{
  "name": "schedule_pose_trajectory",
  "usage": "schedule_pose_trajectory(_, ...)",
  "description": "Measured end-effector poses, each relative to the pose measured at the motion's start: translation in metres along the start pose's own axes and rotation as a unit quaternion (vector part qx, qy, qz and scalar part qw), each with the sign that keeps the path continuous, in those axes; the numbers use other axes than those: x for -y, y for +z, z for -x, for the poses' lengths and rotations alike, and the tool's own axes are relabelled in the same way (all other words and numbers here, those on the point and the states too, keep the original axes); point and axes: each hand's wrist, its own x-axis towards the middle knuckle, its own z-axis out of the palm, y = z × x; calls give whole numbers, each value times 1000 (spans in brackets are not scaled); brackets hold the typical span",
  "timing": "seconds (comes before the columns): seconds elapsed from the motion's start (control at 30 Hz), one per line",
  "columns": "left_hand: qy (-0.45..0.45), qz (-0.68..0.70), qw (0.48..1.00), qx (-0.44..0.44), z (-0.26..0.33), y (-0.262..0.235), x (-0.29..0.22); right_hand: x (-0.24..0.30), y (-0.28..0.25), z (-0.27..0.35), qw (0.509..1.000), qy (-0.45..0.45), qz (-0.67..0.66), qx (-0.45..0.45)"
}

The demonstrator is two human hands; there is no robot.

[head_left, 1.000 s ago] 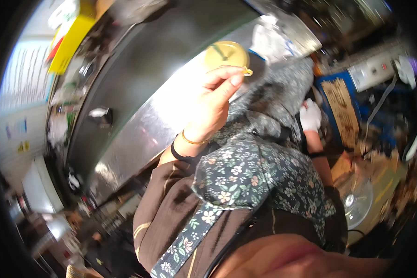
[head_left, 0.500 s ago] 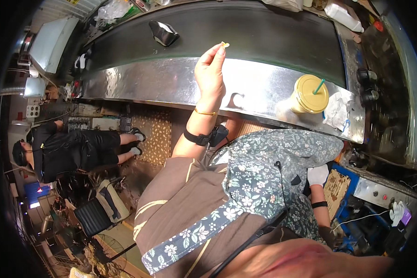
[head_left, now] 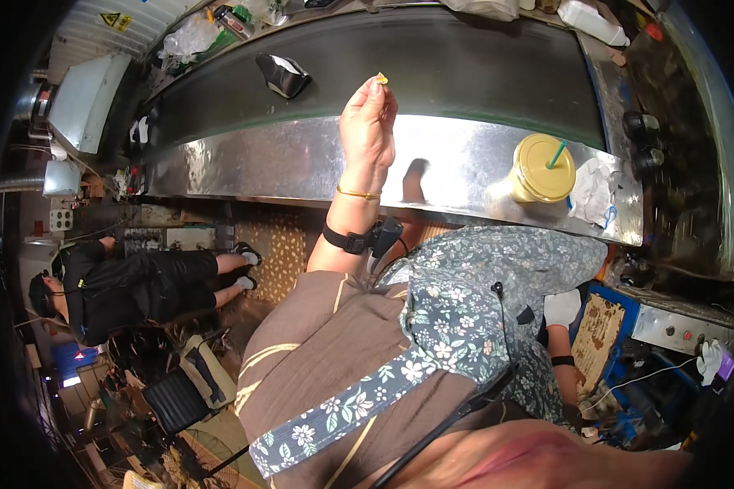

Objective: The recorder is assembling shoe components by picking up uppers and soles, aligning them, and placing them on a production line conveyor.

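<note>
My left hand (head_left: 369, 130) is raised above the front edge of the dark belt, bare, with a thin bracelet and a black strap on the forearm. Between thumb and fingertips it pinches a small yellow-and-white piece (head_left: 382, 79), too small to name exactly. Down at the right, beside my flowered apron (head_left: 457, 326), is my right hand (head_left: 561, 308) in a white glove. Its fingers are hidden behind the apron. A yellow lidded cup (head_left: 544, 169) with a green straw stands on the metal ledge (head_left: 261, 159), right of my left hand.
A black pouch-like item (head_left: 284, 76) lies on the dark belt (head_left: 465, 69). Crumpled white paper (head_left: 595, 191) is by the cup. Bags and a white bottle (head_left: 593, 22) line the far edge. Another person in black (head_left: 139, 281) is at the left, near a chair (head_left: 175, 399).
My left hand has turned a little, keeping its pinch on the small piece. Its shadow on the metal ledge has changed shape. The whole view has shifted slightly.
</note>
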Motion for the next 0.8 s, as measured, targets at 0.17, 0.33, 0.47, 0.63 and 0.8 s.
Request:
schedule_pose_trajectory(0.17, -74, 79, 994, 4, 2, -8, -10, -6, 10, -2, 998, -53, 10, -25)
schedule_pose_trajectory(0.33, -131, 143, 980, 53, -3, -15, -10, 0, 13, -4, 998, -53, 6, -46)
schedule_pose_trajectory(0.47, -197, 234, 948, 85, 2, -6, -11, -5, 24, -4, 994, -81, -8, -67)
schedule_pose_trajectory(0.63, -218, 255, 936, 111, 11, 4, -9, -7, 23, 1, 998, -41, -34, -37)
schedule_pose_trajectory(0.8, -114, 113, 975, 157, 38, 23, -6, 18, -61, -15, 950, 197, -221, -97)
